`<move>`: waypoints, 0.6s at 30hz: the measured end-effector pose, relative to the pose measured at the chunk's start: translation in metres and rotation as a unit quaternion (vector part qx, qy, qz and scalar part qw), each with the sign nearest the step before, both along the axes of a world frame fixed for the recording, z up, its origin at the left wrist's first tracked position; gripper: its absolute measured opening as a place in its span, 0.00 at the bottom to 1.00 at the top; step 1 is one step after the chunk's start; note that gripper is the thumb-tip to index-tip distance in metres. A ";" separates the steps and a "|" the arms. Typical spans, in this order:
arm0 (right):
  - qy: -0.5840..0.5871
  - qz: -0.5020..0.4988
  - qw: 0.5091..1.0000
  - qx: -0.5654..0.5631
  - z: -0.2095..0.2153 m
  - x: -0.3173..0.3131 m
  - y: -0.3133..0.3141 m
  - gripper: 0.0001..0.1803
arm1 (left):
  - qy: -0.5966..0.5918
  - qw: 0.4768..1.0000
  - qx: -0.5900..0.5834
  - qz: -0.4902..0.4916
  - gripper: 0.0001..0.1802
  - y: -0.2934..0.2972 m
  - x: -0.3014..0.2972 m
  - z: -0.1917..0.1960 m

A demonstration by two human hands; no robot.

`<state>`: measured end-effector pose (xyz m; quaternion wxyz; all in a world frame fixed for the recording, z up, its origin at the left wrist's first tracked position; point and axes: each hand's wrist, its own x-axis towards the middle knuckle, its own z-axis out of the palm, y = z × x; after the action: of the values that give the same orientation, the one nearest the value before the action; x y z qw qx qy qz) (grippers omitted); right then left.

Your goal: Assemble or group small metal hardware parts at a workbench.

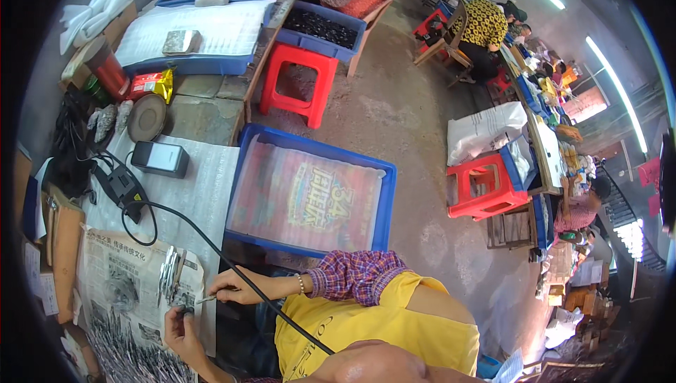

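My left hand (183,339) is closed, pinching a small dark piece (184,310) between thumb and fingers. Beside it, my right hand (243,287) grips a thin tool with a pale tip (206,299), the tip close to the dark piece. The tool's exact kind is too small to make out. Both hands are over the edge of a newspaper sheet (95,242). On the paper lie a bundle of slim silvery metal pieces (169,274), a grey tangled clump (123,290) and a large spread of thin dark sticks (137,355).
A black cable (211,241) crosses above my right wrist. A blue tray (389,203) with a printed sheet stands by the table. Past it are a black box (160,160), a red stool (301,77) and trays of dark pieces (320,25). Co-workers sit farther off.
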<state>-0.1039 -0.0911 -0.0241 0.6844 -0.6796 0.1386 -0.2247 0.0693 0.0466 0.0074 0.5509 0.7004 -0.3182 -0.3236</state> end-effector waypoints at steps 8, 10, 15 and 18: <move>0.022 -0.007 1.000 -0.010 -0.004 0.002 0.003 0.11 | 0.000 1.000 0.003 0.008 0.10 -0.001 0.000 0.000; 0.014 -0.010 1.000 -0.020 -0.006 0.002 0.004 0.11 | -0.003 1.000 0.012 -0.003 0.11 0.000 0.001 -0.002; -0.007 -0.015 1.000 0.008 -0.008 -0.004 0.007 0.10 | 0.016 1.000 0.018 -0.013 0.11 -0.004 -0.005 0.004; -0.030 -0.029 0.999 -0.014 -0.003 -0.008 0.008 0.09 | -0.009 1.000 0.006 -0.003 0.09 -0.011 -0.013 0.009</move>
<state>-0.1121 -0.0830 -0.0275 0.6721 -0.6775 0.1344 -0.2671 0.0566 0.0360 0.0167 0.5430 0.7055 -0.3236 -0.3205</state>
